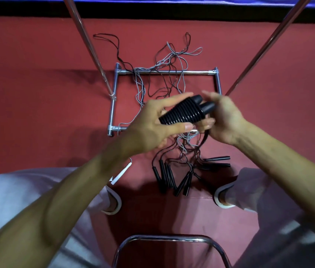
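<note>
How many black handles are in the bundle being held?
2. The upper handle and lower handle lie side by side in the cord-wrapped bundle, gripped by the left hand and right hand. Loose handles on the floor excluded.

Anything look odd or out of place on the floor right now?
Yes: the grey and black cords lie tangled across the metal frame, and one white handle lies apart from the black handles.
</note>
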A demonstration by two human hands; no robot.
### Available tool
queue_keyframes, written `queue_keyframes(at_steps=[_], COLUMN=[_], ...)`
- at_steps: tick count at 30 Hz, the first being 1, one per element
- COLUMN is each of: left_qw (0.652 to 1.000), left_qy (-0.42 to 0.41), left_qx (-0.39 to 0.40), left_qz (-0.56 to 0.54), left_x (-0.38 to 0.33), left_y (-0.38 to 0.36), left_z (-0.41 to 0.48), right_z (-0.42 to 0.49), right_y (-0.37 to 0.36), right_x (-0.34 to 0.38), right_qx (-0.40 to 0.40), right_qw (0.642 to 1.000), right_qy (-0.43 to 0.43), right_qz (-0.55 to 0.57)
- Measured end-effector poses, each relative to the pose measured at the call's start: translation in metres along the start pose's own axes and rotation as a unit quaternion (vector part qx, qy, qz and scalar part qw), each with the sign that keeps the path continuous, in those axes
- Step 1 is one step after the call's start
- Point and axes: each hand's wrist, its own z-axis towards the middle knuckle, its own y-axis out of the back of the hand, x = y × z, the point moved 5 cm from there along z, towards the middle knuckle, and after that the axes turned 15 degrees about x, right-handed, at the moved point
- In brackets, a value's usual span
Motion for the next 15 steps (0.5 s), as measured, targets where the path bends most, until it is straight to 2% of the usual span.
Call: queue_keyframes(at_steps=[3,8,15], left_qw=[0.999,0.997,0.999], left_qy=[0.001,-0.009,-0.010], left_qx=[-0.038,-0.035,-0.031], left_qz=[-0.034,-0.075,-0.021], left_x=[0.003,0.004,0.005], left_y=[0.017,0.025,0.024], left_z=[0.001,0.000,-0.003], right_z=[-0.006,-0.011,-0.010], right_y=[-0.012,-0.024,-0.026], right_x=[0.014,0.012,0.000], right_qx=[0.058,0.034,0.040], right_qw=[0.995,0.979,0.980], right_qy=[0.086,0.101,0.107], right_qz=[0.007,-0.172,-0.163])
